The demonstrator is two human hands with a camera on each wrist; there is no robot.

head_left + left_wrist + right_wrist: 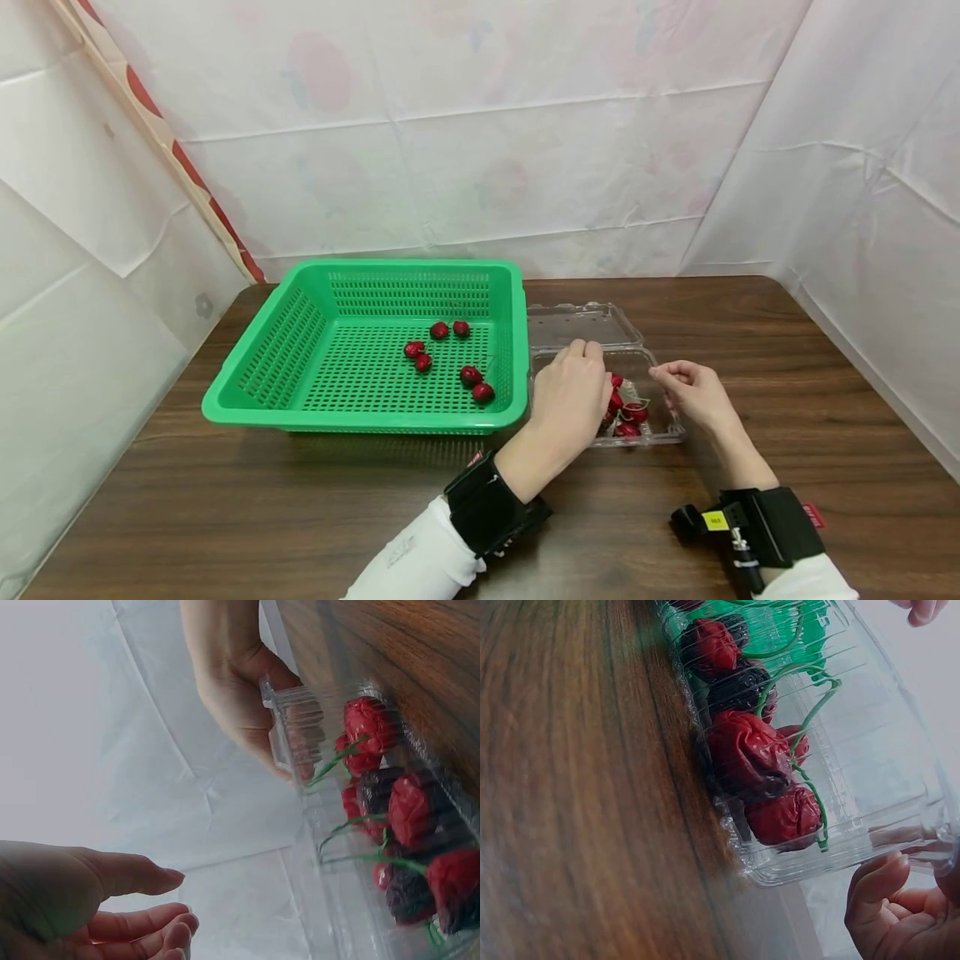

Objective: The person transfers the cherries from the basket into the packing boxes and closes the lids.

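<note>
Cherries (635,412) are being held in the clear tub (663,437) and green basket (360,419); tub is being pinched by the right hand (699,396), nothing is being gripped by the loose-fingered left hand (570,392). Likely light, slick; gentle pickup by the stem (379,858) is being advised.

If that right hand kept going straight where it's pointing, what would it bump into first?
Probably the side of the clear plastic clamshell box: the right hand looks right up against its rim, though depth is tricky to judge.
</note>
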